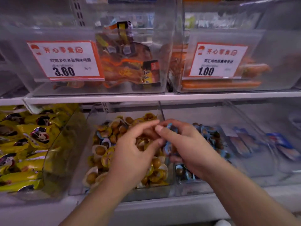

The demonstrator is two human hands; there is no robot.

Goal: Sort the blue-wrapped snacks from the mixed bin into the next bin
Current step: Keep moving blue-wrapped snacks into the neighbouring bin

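Both hands meet above the divider between two clear bins on the lower shelf [162, 207]. The left hand [135, 154] hovers over the mixed bin [78, 160], fingers loosely curled; whether its fingertips pinch anything cannot be told. The right hand [187, 147] holds a cluster of blue snacks [171, 141], its grip curled round them, directly above the divider. The mixed bin holds mostly yellow snacks [104, 159] with a few blue-edged ones among them near its left side. The next bin [252, 160], just right of it, already holds a heap of blue snacks toward its left wall. Farther left lies a bin of yellow packets [24, 144]. On the upper shelf stand two clear bins with price tags, one reading 3.60 [65, 60], one 1.00 [218, 60]. Motion blur softens the right side.
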